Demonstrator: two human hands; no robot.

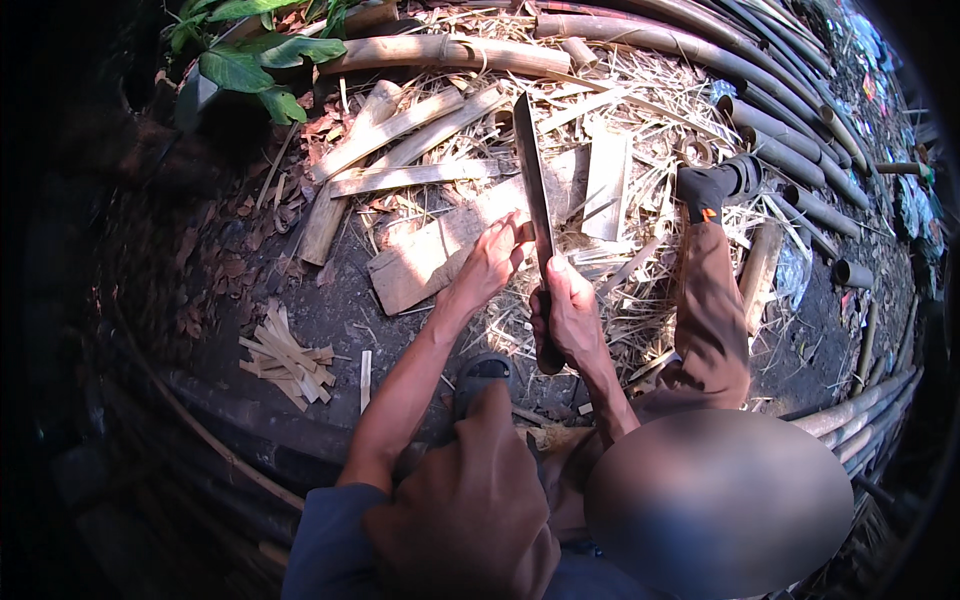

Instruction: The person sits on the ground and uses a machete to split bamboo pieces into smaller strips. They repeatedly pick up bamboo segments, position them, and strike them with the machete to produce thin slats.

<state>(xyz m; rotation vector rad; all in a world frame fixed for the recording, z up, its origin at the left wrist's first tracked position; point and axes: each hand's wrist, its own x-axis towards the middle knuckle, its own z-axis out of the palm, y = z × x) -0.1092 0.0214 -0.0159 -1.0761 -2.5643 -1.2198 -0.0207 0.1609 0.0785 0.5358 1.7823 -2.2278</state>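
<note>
My right hand is closed round the dark handle of a machete. Its long blade points away from me, edge-on and nearly upright in the picture. Close to the blade's left side, my left hand pinches a short piece of bamboo, largely covered by the fingers. Beneath both hands lies a thick wooden board, set at a slant on the ground. A flat split bamboo piece rests beyond the blade, to its right.
Cut bamboo strips are piled at the left. Split bamboo lengths lie beyond the board, among shavings. Bamboo poles line the far and right sides. My sandalled feet flank the work area. A leafy plant grows far left.
</note>
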